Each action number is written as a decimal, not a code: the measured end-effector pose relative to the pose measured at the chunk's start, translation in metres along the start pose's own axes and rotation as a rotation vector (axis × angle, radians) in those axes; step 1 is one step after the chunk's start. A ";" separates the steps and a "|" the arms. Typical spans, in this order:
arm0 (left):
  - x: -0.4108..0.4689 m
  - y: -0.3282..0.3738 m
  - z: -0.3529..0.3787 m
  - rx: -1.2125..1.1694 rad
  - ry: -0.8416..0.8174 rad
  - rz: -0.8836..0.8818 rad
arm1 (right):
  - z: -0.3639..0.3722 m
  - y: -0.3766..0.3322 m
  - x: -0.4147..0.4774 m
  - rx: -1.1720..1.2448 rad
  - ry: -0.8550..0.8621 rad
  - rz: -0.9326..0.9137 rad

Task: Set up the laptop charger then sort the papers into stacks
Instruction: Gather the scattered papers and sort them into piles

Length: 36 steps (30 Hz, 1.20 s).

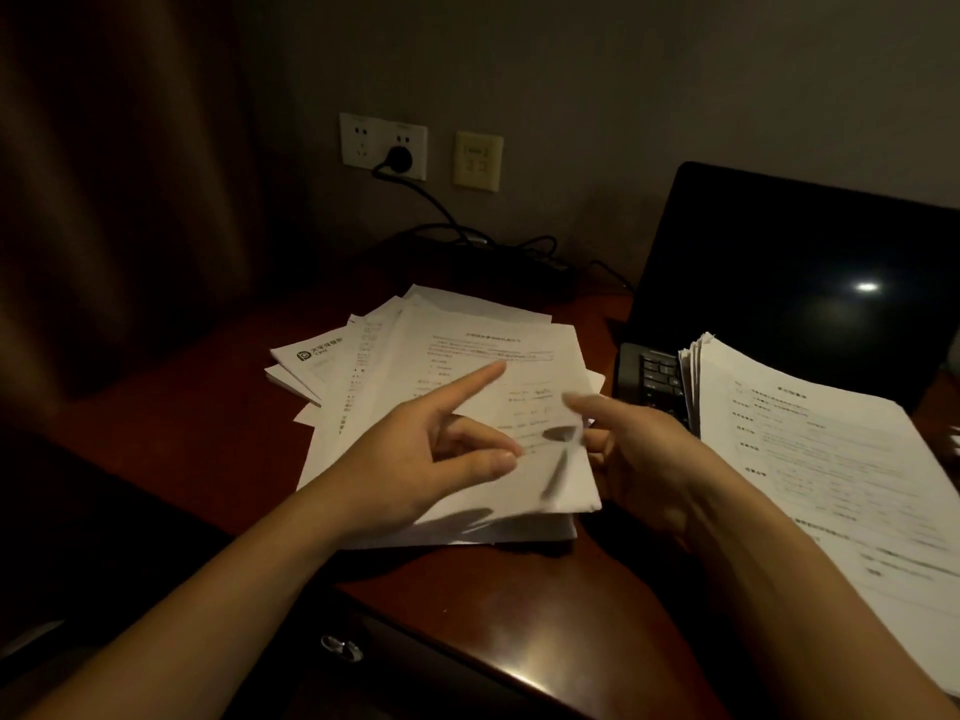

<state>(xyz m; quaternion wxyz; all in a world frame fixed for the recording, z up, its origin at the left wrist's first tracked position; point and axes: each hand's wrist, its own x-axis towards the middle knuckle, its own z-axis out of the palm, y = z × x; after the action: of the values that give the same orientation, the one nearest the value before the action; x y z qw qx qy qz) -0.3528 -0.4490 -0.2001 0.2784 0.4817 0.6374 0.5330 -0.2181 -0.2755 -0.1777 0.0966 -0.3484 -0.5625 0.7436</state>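
Note:
A loose, fanned pile of printed papers (467, 350) lies in the middle of the dark wooden desk (519, 605). A second, squarer stack of papers (831, 459) rests on the keyboard of the open laptop (779, 262), whose screen is dark. The black charger plug (399, 158) sits in the wall socket, and its cable (441, 210) runs down behind the pile. My left hand (415, 459) hovers over the pile with index finger and thumb out, holding nothing. My right hand (644, 459), blurred, is at the pile's right edge with its index finger extended.
A brown curtain (104, 200) hangs at the left. A yellowish wall plate (478, 161) is beside the socket. A metal drawer handle (340, 648) shows under the desk's front edge. Part of the laptop's keys (649, 376) stays uncovered.

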 end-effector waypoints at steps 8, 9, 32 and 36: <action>0.007 -0.001 -0.004 -0.255 0.305 -0.143 | -0.003 0.001 -0.002 -0.377 0.105 -0.220; 0.010 -0.002 -0.007 -0.244 0.362 -0.145 | -0.003 0.001 -0.003 -0.367 0.104 -0.262; 0.043 0.038 -0.036 -0.125 0.536 0.152 | -0.004 -0.027 -0.002 -0.220 0.217 -0.732; 0.039 0.026 -0.029 -0.051 0.463 0.166 | -0.001 -0.015 0.005 -0.264 0.228 -0.753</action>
<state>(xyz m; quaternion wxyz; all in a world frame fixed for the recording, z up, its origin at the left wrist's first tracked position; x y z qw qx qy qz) -0.3849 -0.4268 -0.1616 0.0923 0.3903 0.6288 0.6661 -0.2246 -0.2670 -0.1663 0.3780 -0.2079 -0.7270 0.5343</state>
